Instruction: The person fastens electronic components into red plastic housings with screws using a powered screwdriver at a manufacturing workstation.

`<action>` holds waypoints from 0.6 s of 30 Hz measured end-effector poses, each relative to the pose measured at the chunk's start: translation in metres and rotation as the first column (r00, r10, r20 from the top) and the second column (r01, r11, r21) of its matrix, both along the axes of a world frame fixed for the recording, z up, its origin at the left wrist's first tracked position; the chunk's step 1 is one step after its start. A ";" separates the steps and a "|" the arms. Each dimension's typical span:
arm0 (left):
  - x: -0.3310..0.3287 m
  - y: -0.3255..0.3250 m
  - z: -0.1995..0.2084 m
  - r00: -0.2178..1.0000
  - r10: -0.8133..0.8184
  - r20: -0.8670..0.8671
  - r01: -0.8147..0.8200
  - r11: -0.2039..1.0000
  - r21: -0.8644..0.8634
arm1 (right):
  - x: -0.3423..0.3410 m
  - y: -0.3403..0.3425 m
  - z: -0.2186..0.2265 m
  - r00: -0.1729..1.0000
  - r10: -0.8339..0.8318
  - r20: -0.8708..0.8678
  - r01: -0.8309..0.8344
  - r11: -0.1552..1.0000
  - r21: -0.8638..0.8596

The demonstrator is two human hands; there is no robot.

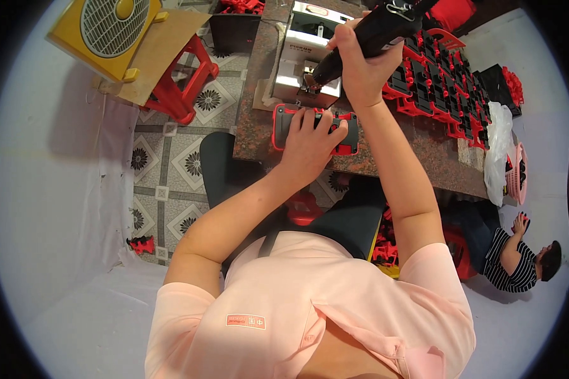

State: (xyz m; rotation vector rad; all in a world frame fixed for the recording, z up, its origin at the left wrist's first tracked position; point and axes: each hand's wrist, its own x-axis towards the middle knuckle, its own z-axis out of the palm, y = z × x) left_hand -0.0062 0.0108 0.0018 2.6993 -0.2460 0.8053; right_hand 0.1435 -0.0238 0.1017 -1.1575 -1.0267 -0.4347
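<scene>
A speckled granite tabletop [250, 126] runs from the upper middle of the view toward the right, its near edge just in front of the seated wearer. Its right side carries a broad array of red-and-black frames [433, 82], set close together in rows. Off to the upper left, a yellow box fan [117, 35] with a pale grille stands on a cardboard sheet [158, 55], under which a red stool [183, 85] shows. Far to the right, a person in a striped shirt [512, 259] holds a small red-and-black piece in one hand.

On the table's left part sits a silvery metal box-shaped machine [291, 54], and before its front lies the red-and-black housing [284, 128], near the table edge. The housing is long and low, lying flat with its length running left to right; a bright red rim with rounded corners surrounds dark panels at both ends, and the middle is largely hidden by fingers.

The right hand [368, 69] wraps its fingers around a black power screwdriver [376, 35], which slants down leftward to the machine's front; whether its tip touches there cannot be told. The left hand [313, 142] lies over the housing, fingers spread apart across its top, thumb toward the right end. A small dark round hole [282, 109] marks the housing's far left corner
</scene>
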 end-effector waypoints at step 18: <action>0.004 -0.004 -0.008 0.995 -0.090 -0.035 0.076 0.953 -0.292 | -0.081 -0.013 0.035 0.907 0.348 -0.236 -0.349 0.936 0.036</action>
